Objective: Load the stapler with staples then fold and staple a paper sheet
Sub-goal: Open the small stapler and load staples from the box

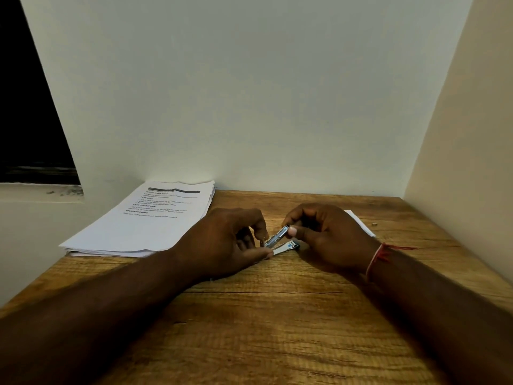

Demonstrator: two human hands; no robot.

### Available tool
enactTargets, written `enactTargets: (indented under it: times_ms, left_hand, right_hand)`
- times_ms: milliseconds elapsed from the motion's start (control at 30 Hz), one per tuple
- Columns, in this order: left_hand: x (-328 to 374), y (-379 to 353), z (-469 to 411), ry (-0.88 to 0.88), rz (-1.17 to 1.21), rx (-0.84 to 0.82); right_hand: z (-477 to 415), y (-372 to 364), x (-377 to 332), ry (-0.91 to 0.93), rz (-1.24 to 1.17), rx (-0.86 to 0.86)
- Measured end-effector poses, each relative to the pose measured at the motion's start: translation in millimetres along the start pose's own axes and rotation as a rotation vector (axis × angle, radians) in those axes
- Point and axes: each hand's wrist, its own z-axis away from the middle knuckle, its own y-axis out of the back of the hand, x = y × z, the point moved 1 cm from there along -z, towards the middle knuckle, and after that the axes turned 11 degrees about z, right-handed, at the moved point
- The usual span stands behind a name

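Paper stack: we see it at the far left of the bench, printed side up, well apart from the work.
Left hand: fingers curled, thumb and fingertips pinching the stapler's hinge end.
Stapler: between our two hands, low over the bench, opened in a V with the base lying lower and the metal arm tilted up to the right.
Right hand: curled round the raised front end, thumb pressed on the arm.
Loose sheet: just behind that hand, partly hidden.
Staples: we cannot make any out (too small, or covered).
Step, as we judge it: loading. We should brace the base with the left hand, keep the channel wide open, seat the strip legs-down and fully back, then close gently with fingertips clear of the nose.
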Motion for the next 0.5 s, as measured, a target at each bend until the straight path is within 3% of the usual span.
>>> enactTargets:
  times_ms: [333,500]
  left_hand:
    - [-1.4,5.5,-2.4,-0.028,-0.014,-0.016]
    - [-2.3,8.5,-1.5,0.061,0.05,-0.056]
  right_hand:
    - [5.3,7.1,-8.9,-0.009,0.157,-0.01]
    - [3.5,8.0,-9.2,-0.03,0.234,-0.01]
